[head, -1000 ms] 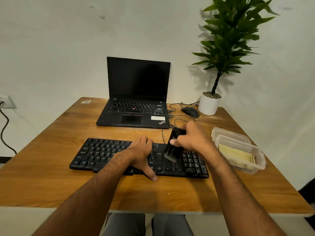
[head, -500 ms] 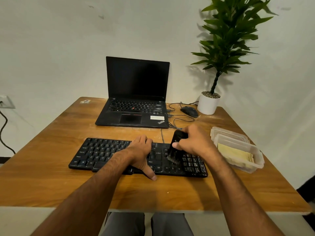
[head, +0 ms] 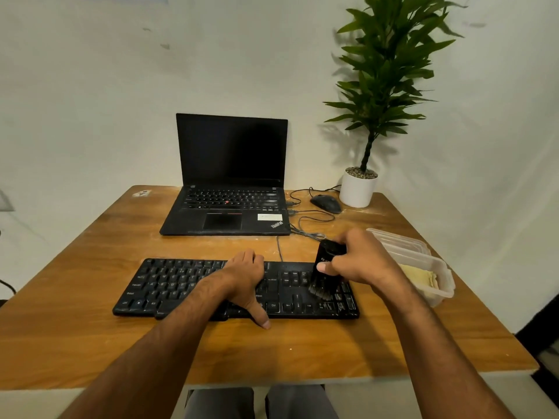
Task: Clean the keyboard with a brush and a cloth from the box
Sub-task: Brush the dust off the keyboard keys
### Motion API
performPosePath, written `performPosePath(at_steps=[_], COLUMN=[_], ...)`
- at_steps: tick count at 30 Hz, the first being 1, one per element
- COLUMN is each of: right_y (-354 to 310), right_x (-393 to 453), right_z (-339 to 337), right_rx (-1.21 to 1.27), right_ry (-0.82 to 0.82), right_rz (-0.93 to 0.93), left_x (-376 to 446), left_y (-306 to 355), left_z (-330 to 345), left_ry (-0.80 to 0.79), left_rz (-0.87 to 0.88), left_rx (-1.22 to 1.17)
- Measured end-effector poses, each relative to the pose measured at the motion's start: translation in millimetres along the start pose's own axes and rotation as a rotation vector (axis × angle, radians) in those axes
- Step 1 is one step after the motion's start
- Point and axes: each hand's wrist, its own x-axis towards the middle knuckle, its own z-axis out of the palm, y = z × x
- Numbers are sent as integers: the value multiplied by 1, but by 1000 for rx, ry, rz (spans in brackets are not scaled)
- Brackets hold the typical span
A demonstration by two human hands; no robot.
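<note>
Both hands on the keyboard (head: 181,285), right (head: 360,261) gripping brush (head: 323,273).

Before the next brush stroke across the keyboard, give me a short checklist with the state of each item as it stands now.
1. Brush gripped in the right hand: ok.
2. Bristles touching the keys at the right end of the keyboard: ok.
3. Left hand pressing flat on the keyboard's middle to steady it: ok.
4. Cloth lying in the open box, beside the keyboard's right end: ok.
5. Keyboard cable clear of the brush's path: ok, it runs back toward the laptop.
6. Dust left between the keys: cannot tell, too small to see.
</note>
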Motion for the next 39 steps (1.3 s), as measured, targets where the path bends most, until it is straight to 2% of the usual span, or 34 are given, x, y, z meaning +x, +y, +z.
performPosePath(at_steps=[7, 16, 24, 29, 31, 33, 35, 39], right_y=[17, 32, 8, 8, 9, 10, 8, 6], right_x=[4, 35, 64, 67, 67, 67, 67, 67], right_z=[-2, -11, 38, 20, 8, 1, 3, 26], right_rx=[73, 284, 99, -110, -153, -97, -20, -41], right_ry=[67, 383, 241, 196, 264, 313, 276, 213], right_rz=[25, 8, -4, 51, 32, 17, 28, 25], left_x=[12, 20, 19, 19, 20, 20, 21, 20], left_y=[42, 41, 41, 41, 41, 41, 41, 43], left_z=[-2, 2, 0, 1, 2, 1, 1, 2], left_ry=[66, 83, 29, 37, 30, 23, 19, 16], left_rz=[69, 98, 96, 95, 94, 91, 89, 88], left_rx=[-45, -88, -95, -104, -121, -136, -133, -127])
